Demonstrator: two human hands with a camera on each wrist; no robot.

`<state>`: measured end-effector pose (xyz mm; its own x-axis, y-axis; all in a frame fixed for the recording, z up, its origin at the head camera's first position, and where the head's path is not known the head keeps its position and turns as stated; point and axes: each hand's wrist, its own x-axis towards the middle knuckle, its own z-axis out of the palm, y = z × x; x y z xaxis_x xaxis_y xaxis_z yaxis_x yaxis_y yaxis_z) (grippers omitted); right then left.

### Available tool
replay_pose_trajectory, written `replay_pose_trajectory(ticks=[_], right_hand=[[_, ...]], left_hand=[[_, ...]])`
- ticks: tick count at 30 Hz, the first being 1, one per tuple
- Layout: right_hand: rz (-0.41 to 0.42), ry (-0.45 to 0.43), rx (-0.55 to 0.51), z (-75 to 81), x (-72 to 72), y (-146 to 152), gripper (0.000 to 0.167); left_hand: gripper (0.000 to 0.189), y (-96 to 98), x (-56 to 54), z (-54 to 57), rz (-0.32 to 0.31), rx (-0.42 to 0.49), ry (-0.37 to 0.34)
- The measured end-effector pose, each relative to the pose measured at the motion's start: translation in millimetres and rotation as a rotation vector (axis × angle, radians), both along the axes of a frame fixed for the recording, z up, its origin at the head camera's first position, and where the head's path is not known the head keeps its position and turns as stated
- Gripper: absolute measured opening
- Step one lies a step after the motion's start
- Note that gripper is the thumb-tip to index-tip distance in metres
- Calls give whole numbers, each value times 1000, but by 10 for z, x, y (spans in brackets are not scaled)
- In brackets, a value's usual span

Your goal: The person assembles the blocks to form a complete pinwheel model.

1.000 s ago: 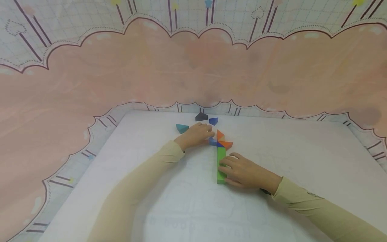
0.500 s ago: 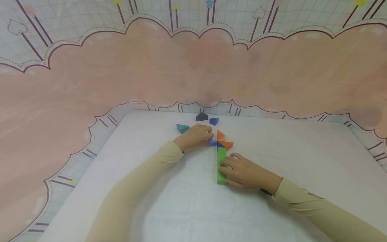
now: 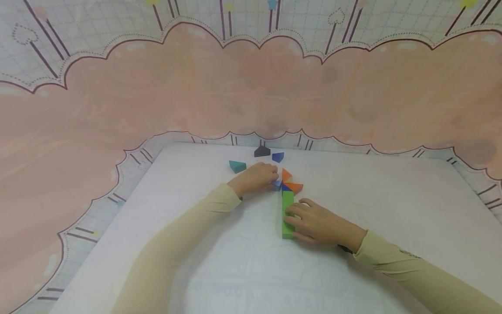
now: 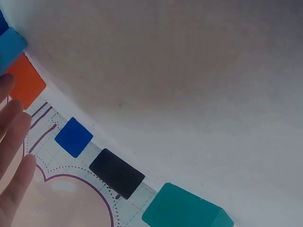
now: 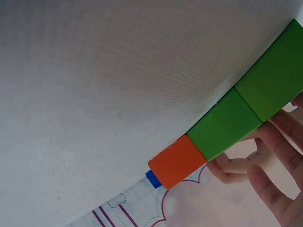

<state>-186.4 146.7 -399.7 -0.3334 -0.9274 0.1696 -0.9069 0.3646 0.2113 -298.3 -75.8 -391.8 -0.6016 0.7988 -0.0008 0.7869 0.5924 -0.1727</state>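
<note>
In the head view, my left hand (image 3: 256, 178) reaches to the left side of a small pinwheel of triangular blocks. Its fingers are around a light blue triangular block (image 3: 276, 185), apparently pinching it; the thumb is largely hidden. The pinwheel also has orange blocks (image 3: 295, 187) and a dark blue block (image 3: 286, 187). Below it runs a row of green blocks (image 3: 288, 200), standing like a stem. My right hand (image 3: 319, 222) lies against the row's right side, its spread fingers touching the green blocks (image 5: 225, 124). Beyond them, the right wrist view shows an orange block (image 5: 177, 162).
Behind the left hand lie a teal block (image 3: 237, 166), a black block (image 3: 262, 151) and a blue block (image 3: 278, 157). A dark piece (image 3: 345, 248) is mostly covered by the right wrist. Everything sits on a white table (image 3: 392, 196) before a patterned pink cloth (image 3: 251, 87).
The light blue block, with my left hand, shifted slightly left and then back right against the pinwheel. My right hand stays on the green blocks.
</note>
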Motion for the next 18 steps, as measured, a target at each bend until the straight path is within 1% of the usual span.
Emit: replay_pose_trajectory(ticks=[8, 11, 18], right_hand=[[-11, -17, 10, 4, 3, -3, 34], [-17, -27, 15, 12, 8, -2, 34], [-31, -45, 26, 28, 13, -2, 36]], left_hand=[[24, 68, 28, -1, 41, -10, -37], [24, 77, 30, 0, 49, -4, -47], [22, 71, 5, -31, 52, -9, -40]])
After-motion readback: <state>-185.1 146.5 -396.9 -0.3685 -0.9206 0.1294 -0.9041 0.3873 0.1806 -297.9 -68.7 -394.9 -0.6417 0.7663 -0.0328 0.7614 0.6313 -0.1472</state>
